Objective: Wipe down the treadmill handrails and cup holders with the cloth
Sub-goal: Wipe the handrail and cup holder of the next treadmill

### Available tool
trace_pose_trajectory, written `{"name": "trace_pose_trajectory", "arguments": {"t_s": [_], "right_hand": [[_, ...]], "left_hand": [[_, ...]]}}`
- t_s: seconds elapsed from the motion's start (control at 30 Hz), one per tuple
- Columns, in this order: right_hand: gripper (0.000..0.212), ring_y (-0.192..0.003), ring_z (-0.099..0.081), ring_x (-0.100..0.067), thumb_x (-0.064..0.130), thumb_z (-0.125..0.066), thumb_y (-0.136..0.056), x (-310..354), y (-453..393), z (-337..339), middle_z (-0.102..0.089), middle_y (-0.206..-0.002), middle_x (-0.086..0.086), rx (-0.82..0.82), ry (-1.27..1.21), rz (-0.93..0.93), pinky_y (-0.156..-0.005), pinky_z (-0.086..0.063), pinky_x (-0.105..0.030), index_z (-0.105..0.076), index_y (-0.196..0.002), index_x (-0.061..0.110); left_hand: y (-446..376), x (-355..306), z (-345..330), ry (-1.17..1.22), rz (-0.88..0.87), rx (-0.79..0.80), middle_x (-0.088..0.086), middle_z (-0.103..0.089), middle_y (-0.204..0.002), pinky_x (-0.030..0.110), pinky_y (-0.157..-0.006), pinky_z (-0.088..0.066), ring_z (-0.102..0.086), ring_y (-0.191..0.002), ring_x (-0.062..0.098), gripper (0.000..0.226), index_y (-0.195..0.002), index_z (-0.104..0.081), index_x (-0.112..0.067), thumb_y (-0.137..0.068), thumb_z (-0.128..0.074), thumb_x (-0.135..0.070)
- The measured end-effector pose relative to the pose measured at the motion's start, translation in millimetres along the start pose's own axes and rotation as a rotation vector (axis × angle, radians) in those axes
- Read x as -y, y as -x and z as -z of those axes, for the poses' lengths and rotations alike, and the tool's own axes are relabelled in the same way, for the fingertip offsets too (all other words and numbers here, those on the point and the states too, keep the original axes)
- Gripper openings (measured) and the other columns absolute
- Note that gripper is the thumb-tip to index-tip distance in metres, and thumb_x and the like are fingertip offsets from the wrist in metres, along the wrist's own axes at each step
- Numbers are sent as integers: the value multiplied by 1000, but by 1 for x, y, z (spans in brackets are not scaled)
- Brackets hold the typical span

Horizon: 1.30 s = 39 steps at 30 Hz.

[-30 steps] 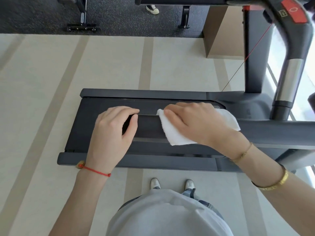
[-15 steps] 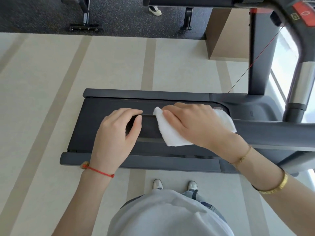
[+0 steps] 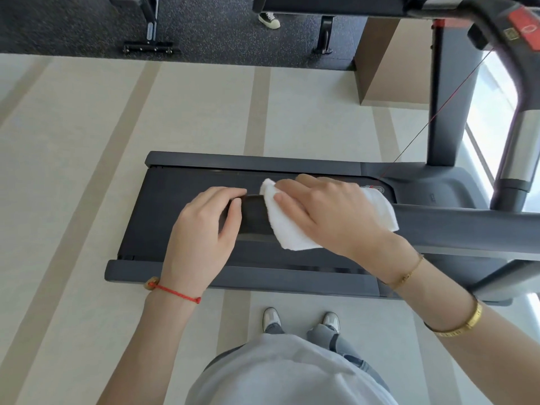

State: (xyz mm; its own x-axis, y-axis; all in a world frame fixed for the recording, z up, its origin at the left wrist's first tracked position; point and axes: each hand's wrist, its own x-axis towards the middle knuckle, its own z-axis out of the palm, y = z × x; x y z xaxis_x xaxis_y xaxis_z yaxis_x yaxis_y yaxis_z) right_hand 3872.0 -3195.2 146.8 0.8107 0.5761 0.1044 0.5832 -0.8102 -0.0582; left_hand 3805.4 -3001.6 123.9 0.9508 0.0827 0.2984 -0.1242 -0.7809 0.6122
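Observation:
A dark grey handrail point(image 3: 455, 226) of the treadmill runs from the right edge toward the middle of the view. My left hand point(image 3: 201, 229) is closed around the rail's free end. Just to its right, my right hand point(image 3: 327, 211) presses a white cloth point(image 3: 295, 232) over the top of the rail, with the cloth wrapped partly down the near side. A short bare stretch of rail point(image 3: 252, 213) shows between the two hands. No cup holder is in view.
The treadmill deck point(image 3: 263, 276) lies on the pale striped floor below the rail. An upright post point(image 3: 444, 112), a curved console arm with a red stop button point(image 3: 526, 27) and a thin red safety cord point(image 3: 423, 127) stand at the right. Another person's shoe point(image 3: 268, 20) shows far back.
My right hand and the cloth have slid slightly left along the rail, closer to my left hand. The left hand keeps its grip on the rail end.

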Motion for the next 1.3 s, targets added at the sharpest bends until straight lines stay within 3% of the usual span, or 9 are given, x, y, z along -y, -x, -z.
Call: {"name": "trace_pose_trajectory", "arguments": {"t_s": [0.13, 0.23, 0.33, 0.43, 0.57, 0.7, 1.03, 1.3], "right_hand": [[65, -79, -60, -20, 57, 1, -93, 16, -11, -3, -59, -92, 6, 0, 40, 7, -56, -40, -32, -55, -111, 30], [61, -71, -58, -22, 54, -6, -96, 35, -23, -9, -58, -84, 3, -42, 49, 47, -53, -29, -31, -59, -102, 24], [59, -69, -56, -21, 54, -8, -97, 38, -22, -12, -57, -85, 3, -48, 38, 43, -52, -27, -31, -59, -105, 24], [58, -72, -56, -19, 56, -10, -96, 26, -12, -9, -58, -91, 5, -55, -20, 30, -52, -29, -29, -57, -117, 29], [58, -75, -59, -18, 58, -11, -95, 6, 5, -3, -59, -91, 7, -54, -7, -27, -52, -27, -28, -58, -117, 33], [59, -80, -59, -16, 59, -7, -95, -20, 24, 1, -59, -95, 9, -62, 25, -96, -53, -30, -29, -56, -119, 38], [50, -62, -50, -19, 45, -23, -101, -54, 50, -7, -55, -71, 4, -274, 74, -184, -50, -30, -29, -67, -87, 26], [42, -61, -51, -21, 40, -33, -101, -108, 83, -9, -55, -69, 4, -394, 61, -159, -52, -36, -31, -69, -87, 23]], "left_hand": [[1, 3, 1, -1, -3, 15, 0, -69, -112, 40, -90, -54, -64, -102, 16, 24, -116, -68, -10, -99, -50, -13], [1, 6, 1, 0, -13, 5, -2, -68, -104, 37, -81, -55, -63, -91, 15, 20, -110, -67, -9, -99, -52, -13], [1, 9, 3, -17, 6, -14, -3, -68, -102, 31, -78, -55, -62, -88, 12, 19, -109, -67, -10, -98, -53, -13], [3, 5, 2, -30, -3, -3, -2, -68, -106, 26, -83, -53, -62, -93, 11, 22, -113, -67, -11, -98, -51, -12], [2, -3, -2, -14, -13, 4, -1, -67, -112, 25, -86, -51, -62, -96, 12, 25, -116, -67, -10, -99, -50, -14], [-2, -11, -9, -6, -39, 17, -1, -68, -112, 35, -89, -53, -63, -102, 15, 24, -116, -68, -9, -99, -51, -15], [-12, -54, -41, -89, -173, 69, -5, -71, -104, 40, -95, -45, -65, -95, 16, 20, -107, -71, -13, -97, -55, -18], [-13, -104, -83, -103, -207, 79, -7, -71, -104, 35, -96, -42, -65, -95, 15, 19, -106, -71, -15, -97, -54, -19]]}}
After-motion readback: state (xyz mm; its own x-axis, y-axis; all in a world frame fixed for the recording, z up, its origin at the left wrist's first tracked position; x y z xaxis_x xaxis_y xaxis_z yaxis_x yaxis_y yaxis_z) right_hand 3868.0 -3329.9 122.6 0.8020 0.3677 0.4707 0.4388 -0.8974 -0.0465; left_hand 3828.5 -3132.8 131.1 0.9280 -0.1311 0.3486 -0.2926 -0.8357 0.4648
